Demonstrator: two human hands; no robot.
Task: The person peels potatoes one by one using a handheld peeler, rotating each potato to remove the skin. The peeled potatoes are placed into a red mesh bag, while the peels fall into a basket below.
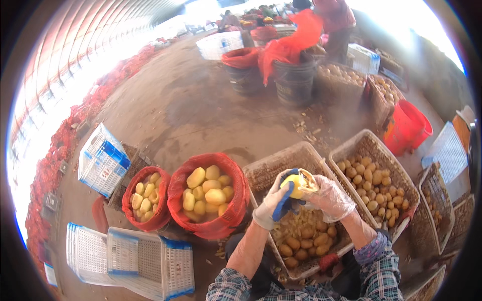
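Observation:
My left hand, in a white glove with blue-coated fingers, grips a potato whose visible side is peeled yellow. Against the potato's right side is my right hand, wearing a clear plastic glove. Curled strips of peel hang between the hands; any tool in the right hand is hidden. Beneath both hands stands a dirty plastic crate with unpeeled potatoes and loose peelings. To its right, another crate holds many unpeeled potatoes.
Left of the crates stand two containers lined with red mesh bags, full of peeled potatoes. White-blue crates lie at lower left. Red buckets stand at right. Farther off are dark bins and a standing person.

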